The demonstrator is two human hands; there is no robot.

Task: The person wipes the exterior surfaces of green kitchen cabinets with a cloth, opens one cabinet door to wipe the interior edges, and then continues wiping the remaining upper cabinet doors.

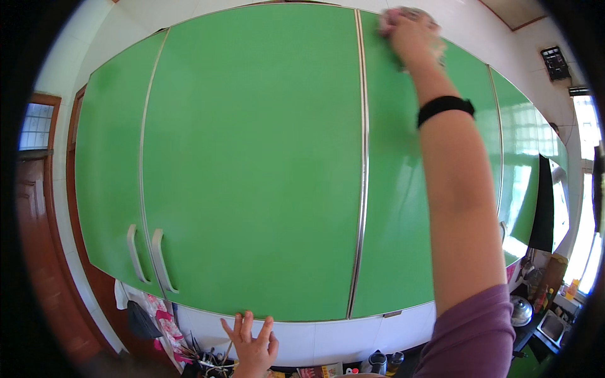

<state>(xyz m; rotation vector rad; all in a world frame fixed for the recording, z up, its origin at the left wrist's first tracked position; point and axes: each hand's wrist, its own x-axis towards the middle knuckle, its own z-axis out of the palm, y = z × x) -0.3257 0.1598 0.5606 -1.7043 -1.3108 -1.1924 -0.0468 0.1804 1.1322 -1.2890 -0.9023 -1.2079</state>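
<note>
My right hand [413,35] is raised to the top of a green glossy cabinet door [397,165] and presses a crumpled pink and patterned cloth [391,21] against it near the upper edge; hand and cloth are slightly blurred. A black band circles that wrist. Low in the view, my left hand [255,342] has its fingers spread, with the fingertips at the bottom edge of the wide middle cabinet door [250,165], and holds nothing. Pale curved handles [163,260] sit at the lower left of the closed doors.
Beneath the cabinets are a kettle [377,363], utensils and several packets. Patterned fabric [165,326] and a dark cap-like item hang at lower left. A metal lidded pot [521,311] and a sink [553,327] lie at lower right, by a bright window. A brown door stands far left.
</note>
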